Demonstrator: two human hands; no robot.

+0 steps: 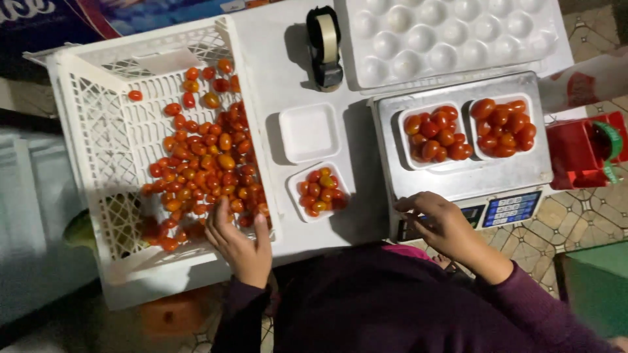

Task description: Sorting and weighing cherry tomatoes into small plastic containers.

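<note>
While reaching into white lattice crate (98, 150), L hand (241, 243) resting fingers-spread on crate's near-right corner, wrist over rim, fingertips (219, 209) touching edge of cherry tomato pile (203, 163). Open, not gripping anything visible. Loose tomatoes lying spread across crate floor, mix of red and orange, thinner toward far end.

R hand (439, 222) sitting on front panel of metal scale (458, 176), fingers curled loosely over display area, beside blue keypad (510, 209). Not holding anything; can't tell if pressing a key.

Sitting on scale platform: two white foam trays filled w/ tomatoes, left tray (437, 134) and right tray (505, 126), just beside each other, touching or nearly.

Lying btwn crate and scale on white tabletop (275, 59): part-filled small tray (319, 189) near the body, empty foam tray (309, 132) just behind it. Both w/in reach of either hand, nothing blocking.

Standing further back: black tape dispenser (325, 46) w/ tape roll, and large white moulded tray w/ round cups (451, 33) overhanging behind scale.

Sitting to far right, off table edge: red dispenser w/ green wheel (589, 149). Purple sleeves and torso filling bottom of view, hiding table's near edge.
</note>
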